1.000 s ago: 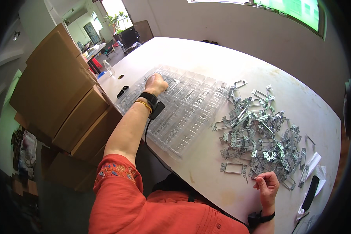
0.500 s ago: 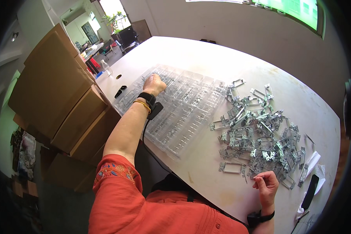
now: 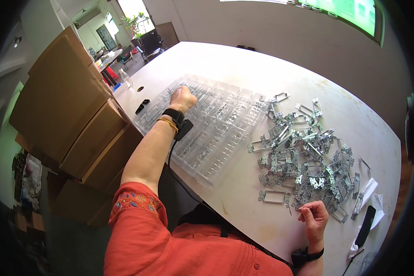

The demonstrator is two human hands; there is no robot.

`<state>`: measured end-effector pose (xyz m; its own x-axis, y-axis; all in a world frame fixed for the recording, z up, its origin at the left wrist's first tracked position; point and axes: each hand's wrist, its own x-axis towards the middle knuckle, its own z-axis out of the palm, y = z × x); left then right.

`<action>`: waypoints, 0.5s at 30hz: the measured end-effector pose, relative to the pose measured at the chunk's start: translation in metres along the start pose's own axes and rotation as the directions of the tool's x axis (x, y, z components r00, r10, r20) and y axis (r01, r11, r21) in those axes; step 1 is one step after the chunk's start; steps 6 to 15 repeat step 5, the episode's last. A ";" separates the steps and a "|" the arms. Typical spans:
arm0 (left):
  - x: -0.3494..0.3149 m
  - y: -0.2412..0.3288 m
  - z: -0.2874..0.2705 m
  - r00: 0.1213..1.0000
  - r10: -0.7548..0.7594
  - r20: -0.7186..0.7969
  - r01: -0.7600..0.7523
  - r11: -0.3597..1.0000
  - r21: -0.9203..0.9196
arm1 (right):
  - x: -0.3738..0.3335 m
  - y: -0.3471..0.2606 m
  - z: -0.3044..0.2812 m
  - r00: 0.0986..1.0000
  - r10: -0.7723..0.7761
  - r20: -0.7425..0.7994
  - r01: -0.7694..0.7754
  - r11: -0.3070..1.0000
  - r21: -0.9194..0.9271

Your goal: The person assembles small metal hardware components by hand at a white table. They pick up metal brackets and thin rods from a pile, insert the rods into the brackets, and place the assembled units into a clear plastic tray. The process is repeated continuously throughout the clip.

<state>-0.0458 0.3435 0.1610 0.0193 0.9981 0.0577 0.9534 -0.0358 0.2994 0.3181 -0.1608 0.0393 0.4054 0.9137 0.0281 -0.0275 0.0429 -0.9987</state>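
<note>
My left hand (image 3: 183,99) is closed over the far left part of a clear plastic compartment tray (image 3: 195,174). Whatever its fingers grip is hidden under the hand. Rows of small shiny metal pieces fill the tray's compartments. At the near edge of a loose pile of silvery metal brackets (image 3: 316,181), my right hand (image 3: 314,218) pinches with thumb and forefinger. If something sits in that pinch, it is too small to make out. One rectangular bracket (image 3: 262,196) lies just left of the right hand, at the pile's edge.
Stacked cardboard boxes (image 3: 55,101) stand against the white table's (image 3: 234,221) left side. White paper (image 3: 369,188) and a black strip-like object (image 3: 365,225) lie at the right edge. A small black object (image 3: 142,106) sits left of the tray. A cable runs from my left wrist.
Hardly anything differs. My left hand has shifted very slightly over the tray; my right hand stays in its pinch beside the brackets.
</note>
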 end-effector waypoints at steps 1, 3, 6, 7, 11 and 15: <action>-0.003 0.003 -0.002 1.000 0.005 0.002 -0.005 1.000 0.001 | 0.000 0.000 0.000 1.000 0.001 -0.002 -0.001 1.000 -0.004; -0.009 0.009 -0.005 1.000 0.014 0.008 -0.014 1.000 0.003 | 0.000 0.000 -0.001 1.000 0.001 -0.005 -0.001 1.000 -0.010; -0.009 0.007 -0.006 0.999 0.038 -0.020 -0.038 0.999 0.029 | 0.000 0.001 -0.001 1.000 -0.002 -0.003 0.002 1.000 -0.012; -0.009 0.007 -0.006 0.999 0.038 -0.020 -0.038 0.999 0.029 | 0.000 0.001 -0.001 1.000 -0.002 -0.003 0.002 1.000 -0.012; -0.009 0.007 -0.006 0.999 0.038 -0.020 -0.038 0.999 0.029 | 0.000 0.001 -0.001 1.000 -0.002 -0.003 0.002 1.000 -0.012; -0.009 0.007 -0.006 0.999 0.038 -0.020 -0.038 0.999 0.029 | 0.000 0.001 -0.001 1.000 -0.002 -0.003 0.002 1.000 -0.012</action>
